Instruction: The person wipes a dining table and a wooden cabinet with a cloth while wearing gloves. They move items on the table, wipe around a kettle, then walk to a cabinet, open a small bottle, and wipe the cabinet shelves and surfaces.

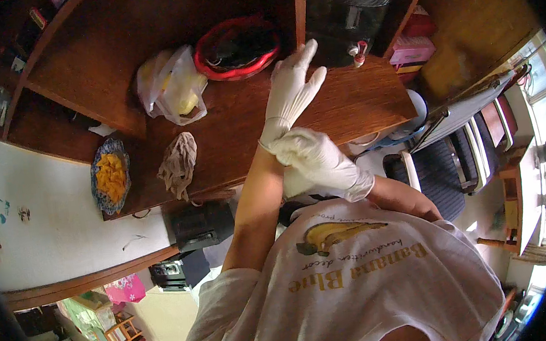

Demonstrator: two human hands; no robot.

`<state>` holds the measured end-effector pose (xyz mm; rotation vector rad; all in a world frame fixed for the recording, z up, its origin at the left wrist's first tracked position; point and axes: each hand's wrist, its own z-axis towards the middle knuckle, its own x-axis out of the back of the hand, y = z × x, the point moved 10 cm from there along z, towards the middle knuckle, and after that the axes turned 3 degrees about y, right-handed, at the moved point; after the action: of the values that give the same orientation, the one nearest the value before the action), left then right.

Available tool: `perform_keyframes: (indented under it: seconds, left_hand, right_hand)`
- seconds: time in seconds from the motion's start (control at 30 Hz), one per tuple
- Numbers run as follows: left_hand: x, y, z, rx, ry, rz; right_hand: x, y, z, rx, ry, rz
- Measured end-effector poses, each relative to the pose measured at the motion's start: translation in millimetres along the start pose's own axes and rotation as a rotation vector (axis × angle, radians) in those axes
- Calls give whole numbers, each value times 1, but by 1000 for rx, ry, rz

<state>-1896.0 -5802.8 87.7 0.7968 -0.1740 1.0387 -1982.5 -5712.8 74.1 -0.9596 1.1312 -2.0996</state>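
Note:
My left hand (295, 85), in a white glove, is held up over the wooden counter (354, 95) with its fingers extended and thumb apart, holding nothing. At its wrist my right hand (313, 159), also gloved in white, is closed on the cuff of the left glove. Left of the hands, a crumpled greyish-brown cloth (180, 164) lies on the counter. Behind it stand a white plastic bag (173, 86) with yellowish contents and a red-rimmed round container (238, 49) with a dark inside. A blue patterned dish (111, 177) at the left holds orange-yellow pieces.
A dark glass dispenser (357, 17) with a small tap stands in the shelf at the back right. Pink and red boxes (411, 49) are beside it. A shelf divider (87, 109) rises at the left. Dark cushioned chairs (434, 176) stand to the right, black bins or boxes (200, 225) below left.

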Motion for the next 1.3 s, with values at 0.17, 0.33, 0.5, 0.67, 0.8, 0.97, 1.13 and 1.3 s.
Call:
perform_keyframes:
  seconds: [0.17, 0.33, 0.5, 0.67, 0.8, 0.97, 1.13, 1.3]
  left_hand:
    - [2, 6, 14, 9, -56, 383]
    - [-17, -12, 11, 81, -204, 606]
    - [-32, -30, -2, 150, -346, 698]
    - [-36, -30, -22, 84, -349, 774]
    - [-38, -28, -26, 81, -381, 714]
    - [-39, -17, -25, 7, -319, 721]
    - [-28, 9, -19, -22, -143, 265]
    - [-39, -59, -21, 730, 281, -1082]
  right_hand:
    - [60, -26, 9, 225, 381, -181]
    - [53, -28, 23, 244, 335, -587]
    - [34, -2, 29, 52, 99, -852]
    - [33, 13, 30, 1, 56, -603]
    - [35, 13, 24, -14, 143, -383]
    - [32, 10, 25, -5, 131, -329]
    - [27, 14, 17, -42, 88, -243]
    - [26, 4, 18, 14, 130, -1]
